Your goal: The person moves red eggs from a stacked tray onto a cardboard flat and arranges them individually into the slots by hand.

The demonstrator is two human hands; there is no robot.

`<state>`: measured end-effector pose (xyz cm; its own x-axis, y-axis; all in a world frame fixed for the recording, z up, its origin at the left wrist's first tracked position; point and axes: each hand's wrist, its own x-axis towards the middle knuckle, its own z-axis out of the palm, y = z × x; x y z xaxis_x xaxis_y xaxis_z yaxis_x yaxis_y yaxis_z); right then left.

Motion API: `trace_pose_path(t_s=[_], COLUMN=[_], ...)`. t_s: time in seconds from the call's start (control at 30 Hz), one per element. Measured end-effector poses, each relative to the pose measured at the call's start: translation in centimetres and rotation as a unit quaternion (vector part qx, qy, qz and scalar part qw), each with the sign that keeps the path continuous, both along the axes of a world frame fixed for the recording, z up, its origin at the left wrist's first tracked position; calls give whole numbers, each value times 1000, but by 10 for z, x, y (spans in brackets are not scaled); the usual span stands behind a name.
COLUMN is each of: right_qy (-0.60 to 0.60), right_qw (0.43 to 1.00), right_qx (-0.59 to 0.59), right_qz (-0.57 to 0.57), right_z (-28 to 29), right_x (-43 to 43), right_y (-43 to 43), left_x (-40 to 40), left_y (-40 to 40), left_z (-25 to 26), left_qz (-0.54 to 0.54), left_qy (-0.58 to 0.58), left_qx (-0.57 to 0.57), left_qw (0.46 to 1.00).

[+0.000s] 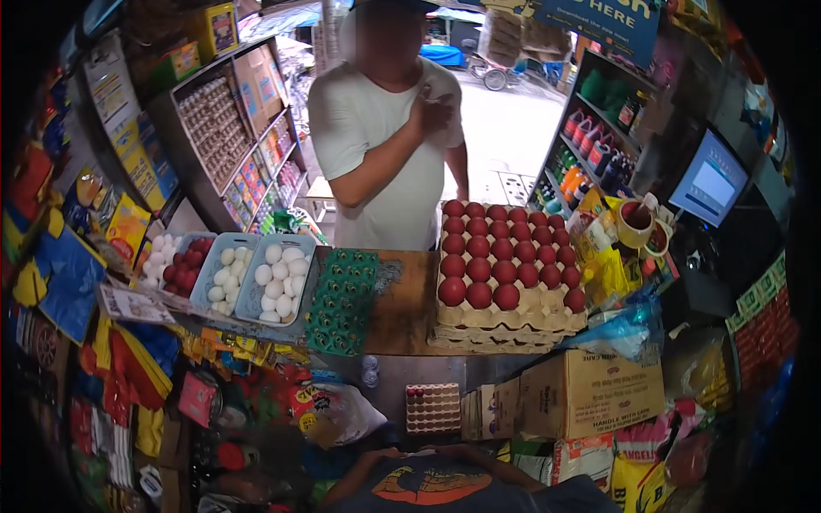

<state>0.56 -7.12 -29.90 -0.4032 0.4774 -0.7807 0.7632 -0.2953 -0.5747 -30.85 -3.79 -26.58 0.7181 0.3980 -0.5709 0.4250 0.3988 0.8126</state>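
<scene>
My left hand (383,453) and my right hand (451,451) are low in front of my dark printed shirt, near the bottom of the view. A pale strip shows between them; whether either hand grips it is unclear. On the wooden counter (403,301) before me stands a stack of pulp egg trays (500,324), its top tray mostly filled with red-dyed eggs (501,270). Left of it lies a green plastic egg tray (342,301). Below the counter sits another pulp tray (433,410) with a few red eggs in one corner.
Across the counter stands a person (385,141) in a white shirt, one hand at the chest. Bins of white eggs (280,282) and red eggs (188,265) line the left. Cardboard boxes (609,391) rise at my right, below a lit monitor (709,176). A plastic bag (346,410) lies lower left.
</scene>
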Motion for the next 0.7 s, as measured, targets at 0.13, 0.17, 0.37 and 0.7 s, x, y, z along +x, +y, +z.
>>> trace_pose_path(t_s=[0.13,0.17,0.37,0.7], right_qy=[5,8,0,-8], right_qw=[1000,1000,1000,999], right_qx=[-6,-7,-14,-12], right_qz=[17,17,11,-28], right_z=[1,1,-7,-3], right_x=[7,8,31,41], right_y=[-13,-17,-56,-85], left_x=[6,8,29,64], left_y=[-20,-21,-20,2], left_z=[2,5,6,8], left_qz=[6,5,-34,-113], left_qy=[19,25,47,55], left_qx=[4,4,11,40], left_qw=[1000,1000,998,991])
